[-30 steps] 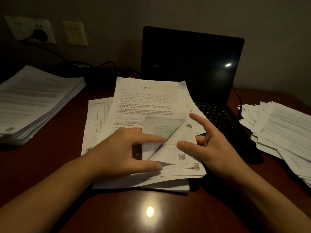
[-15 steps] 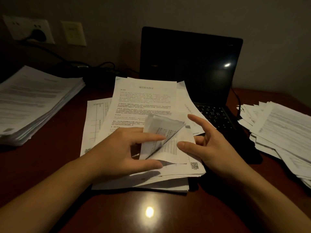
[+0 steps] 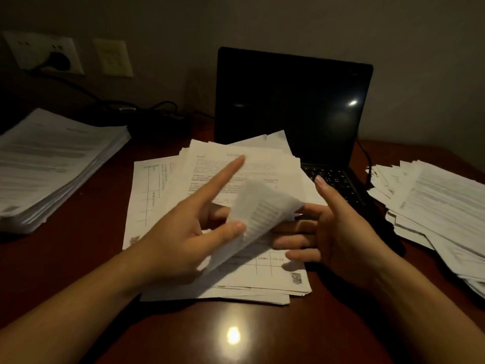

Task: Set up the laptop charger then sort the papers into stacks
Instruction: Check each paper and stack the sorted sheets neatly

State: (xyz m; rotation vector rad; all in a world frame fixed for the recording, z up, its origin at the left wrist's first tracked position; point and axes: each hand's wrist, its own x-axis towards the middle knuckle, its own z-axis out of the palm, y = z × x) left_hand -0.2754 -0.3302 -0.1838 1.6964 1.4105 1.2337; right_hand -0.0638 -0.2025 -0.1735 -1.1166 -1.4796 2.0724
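A loose pile of printed papers [image 3: 236, 282] lies in the middle of the desk in front of the open, dark laptop [image 3: 288, 101]. My left hand [image 3: 178, 232] pinches a curled-up top sheet [image 3: 265, 208] between thumb and the fingers behind it, with the index finger pointing straight out over the pile. My right hand [image 3: 338, 232] is spread at the pile's right side, fingers lying on the sheets below and index finger raised. A black charger plug [image 3: 56, 60] sits in the wall socket, and a cable [image 3: 366, 153] runs down at the laptop's right edge.
A thick neat paper stack [image 3: 52, 158] sits at the left of the dark wooden desk [image 3: 78, 258]. A messy fanned stack [image 3: 433, 200] lies at the right. Black cables [image 3: 162, 109] are bunched by the wall behind the papers.
The top sheet has been peeled up higher and curled over. My left index finger lifted off the pile and straightened. My right fingers moved in under the raised sheet.
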